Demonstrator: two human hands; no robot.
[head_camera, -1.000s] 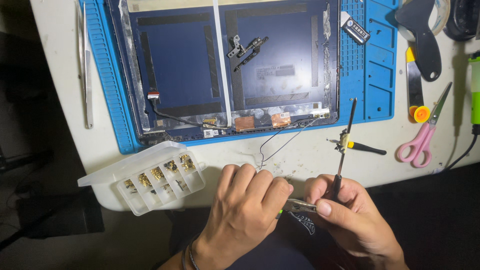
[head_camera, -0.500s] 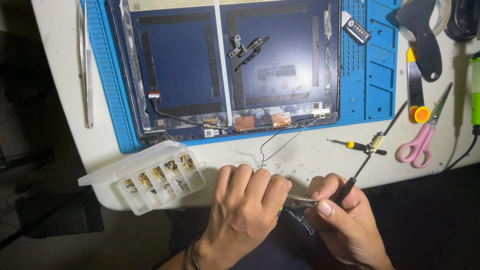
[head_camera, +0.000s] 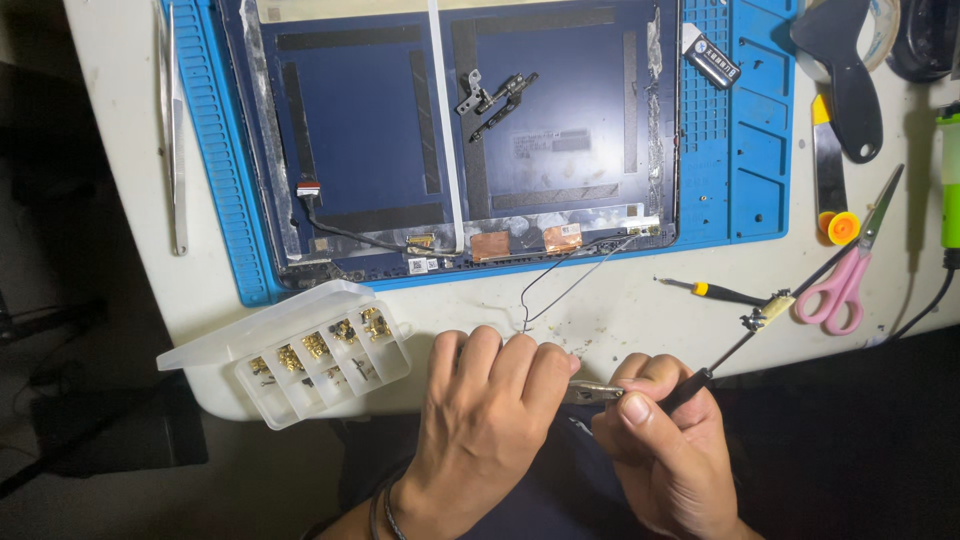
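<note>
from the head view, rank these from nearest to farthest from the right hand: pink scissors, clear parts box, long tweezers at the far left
1. pink scissors, up and to the right of the right hand, on the table.
2. clear parts box, to the left, past the left hand, at the table's near edge.
3. long tweezers, far left, beside the blue mat.
</note>
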